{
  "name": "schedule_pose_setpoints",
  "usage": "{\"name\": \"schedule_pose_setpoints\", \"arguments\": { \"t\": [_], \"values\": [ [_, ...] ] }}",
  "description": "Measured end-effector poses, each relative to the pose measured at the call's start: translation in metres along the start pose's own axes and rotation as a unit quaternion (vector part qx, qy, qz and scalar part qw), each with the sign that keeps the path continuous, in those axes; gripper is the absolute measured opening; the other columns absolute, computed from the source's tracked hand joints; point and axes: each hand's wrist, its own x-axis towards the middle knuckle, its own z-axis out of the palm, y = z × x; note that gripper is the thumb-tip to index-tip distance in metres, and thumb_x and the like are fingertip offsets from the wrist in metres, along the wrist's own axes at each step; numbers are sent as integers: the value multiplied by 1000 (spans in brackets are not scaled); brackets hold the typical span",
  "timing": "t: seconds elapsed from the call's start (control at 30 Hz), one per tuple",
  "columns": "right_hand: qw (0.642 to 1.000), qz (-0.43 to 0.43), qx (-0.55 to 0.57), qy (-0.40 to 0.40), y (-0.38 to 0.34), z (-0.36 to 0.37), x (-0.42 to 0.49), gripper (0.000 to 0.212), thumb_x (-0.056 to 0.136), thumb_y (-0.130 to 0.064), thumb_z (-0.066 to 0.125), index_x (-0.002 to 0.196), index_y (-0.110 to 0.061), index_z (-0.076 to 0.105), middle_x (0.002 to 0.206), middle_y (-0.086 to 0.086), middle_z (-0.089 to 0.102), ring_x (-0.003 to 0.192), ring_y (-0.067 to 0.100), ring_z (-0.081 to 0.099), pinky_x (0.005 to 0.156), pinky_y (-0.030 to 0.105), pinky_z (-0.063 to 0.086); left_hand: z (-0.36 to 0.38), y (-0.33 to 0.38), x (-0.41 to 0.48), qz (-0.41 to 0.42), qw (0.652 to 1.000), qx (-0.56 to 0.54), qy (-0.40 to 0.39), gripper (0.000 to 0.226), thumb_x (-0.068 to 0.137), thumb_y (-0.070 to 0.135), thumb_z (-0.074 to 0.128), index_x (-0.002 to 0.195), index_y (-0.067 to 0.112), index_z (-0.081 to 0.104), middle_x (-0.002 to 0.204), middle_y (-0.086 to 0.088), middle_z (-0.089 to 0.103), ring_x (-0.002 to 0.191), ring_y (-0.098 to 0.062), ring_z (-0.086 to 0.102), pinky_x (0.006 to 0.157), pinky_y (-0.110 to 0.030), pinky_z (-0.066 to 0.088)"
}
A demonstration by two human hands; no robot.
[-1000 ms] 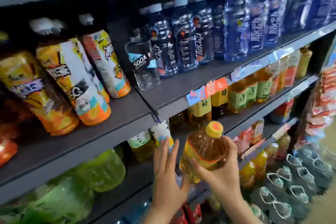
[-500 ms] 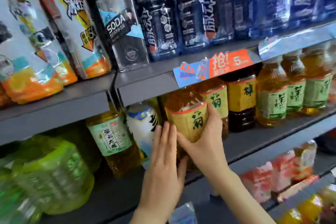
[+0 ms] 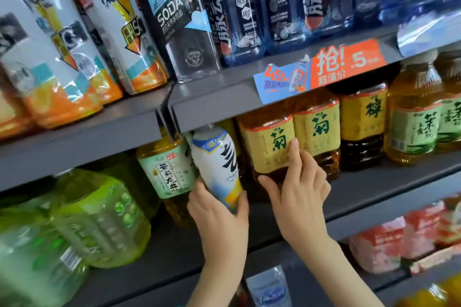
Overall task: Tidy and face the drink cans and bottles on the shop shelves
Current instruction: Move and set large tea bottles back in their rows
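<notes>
Since the earlier frame the left hand [image 3: 219,218] has shifted left, and its fingers are now clamped round the base of the tilted white plastic bottle with a blue-and-yellow label [image 3: 216,157]. The right hand [image 3: 299,197] stays curled on the amber tea bottle with a yellow label [image 3: 269,142], which stands near the grey shelf's [image 3: 369,182] front edge.

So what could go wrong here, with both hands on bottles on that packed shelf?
1. The white bottle leans over, and the left hand has its grip low near the base; it could slip or knock the green-labelled tea bottle beside it.
2. The amber tea bottle in the right hand seems close to the shelf edge; a nudge might tip it off.
</notes>
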Motion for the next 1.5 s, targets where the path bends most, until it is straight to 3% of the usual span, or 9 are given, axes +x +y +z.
{"name": "schedule_pose_setpoints", "arguments": {
  "t": [0.1, 0.17, 0.27, 0.4, 0.57, 0.67, 0.83, 0.97, 1.5],
  "values": [
    [956, 52, 259, -129, -17, -20, -8, 74, 81, -56, 53, 142, -21, 29, 123, -1, 42, 110, 8, 34, 97, 26, 35, -4, 5, 3, 6, 999, -31, 8, 75, 63, 24, 82, 119, -11, 45, 106, -27, 50, 100, -36, 45, 86, -35, 39],
    [913, 63, 329, -231, -30, -32, -9, 77, 73, -57, 62, 138, -26, 33, 124, -11, 45, 116, 2, 38, 98, 16, 33, -12, 8, -2, 11, 997, -72, 10, 63, 72, 26, 69, 122, -3, 42, 111, -26, 49, 103, -29, 42, 87, -32, 38],
    [850, 91, 395, -336, -39, -50, -8, 63, 66, -27, 83, 120, -33, 51, 110, -25, 64, 104, -9, 56, 86, 14, 44, -29, 10, -20, 24, 996, -88, -21, 66, 63, 1, 73, 121, 7, 41, 119, -23, 52, 109, -24, 40, 93, -27, 34],
    [849, 127, 381, -345, -55, -102, -15, 58, 60, -12, 86, 105, -34, 57, 96, -31, 67, 88, -7, 64, 74, 12, 48, -82, 20, -33, 71, 982, -128, -122, 74, 61, 6, 68, 124, 31, 38, 117, 18, 37, 108, -1, 38, 96, -3, 27],
    [851, 119, 346, -378, -114, -191, -6, 49, 62, -21, 84, 103, -32, 59, 92, -32, 67, 86, -10, 63, 71, 6, 46, -199, 52, -28, 41, 950, -147, -273, 54, 75, 44, 59, 125, 31, 45, 118, 38, 32, 114, 18, 33, 95, -1, 25],
    [845, 112, 321, -414, -158, -234, 0, 45, 65, -15, 84, 97, -37, 60, 88, -34, 67, 83, -11, 63, 69, 7, 46, -279, 67, -14, 24, 932, -140, -332, 44, 82, 49, 59, 122, 44, 42, 121, 28, 42, 115, 12, 41, 93, -5, 31],
    [811, 108, 329, -472, -237, -274, -3, 38, 70, -17, 81, 95, -38, 61, 88, -34, 67, 83, -11, 62, 66, 9, 47, -388, 74, 7, -43, 933, -127, -333, 40, 90, 35, 59, 116, 57, 39, 123, 27, 49, 114, 12, 46, 94, -10, 39],
    [791, 98, 343, -498, -303, -276, -19, 34, 71, -18, 81, 96, -34, 63, 87, -29, 69, 82, -10, 63, 65, 9, 48, -458, 49, 10, -62, 950, -65, -299, 34, 93, 36, 53, 125, 45, 43, 121, 30, 45, 109, 18, 40, 89, -1, 34],
    [700, 108, 464, -531, -673, -188, -217, 31, 70, -22, 82, 94, -30, 65, 86, -25, 71, 81, -2, 66, 69, 21, 52, -813, -195, 21, -166, 976, 83, -113, 30, 93, 28, 55, 105, 52, 43, 106, 26, 53, 102, 10, 51, 84, -9, 42]
  ]
}}
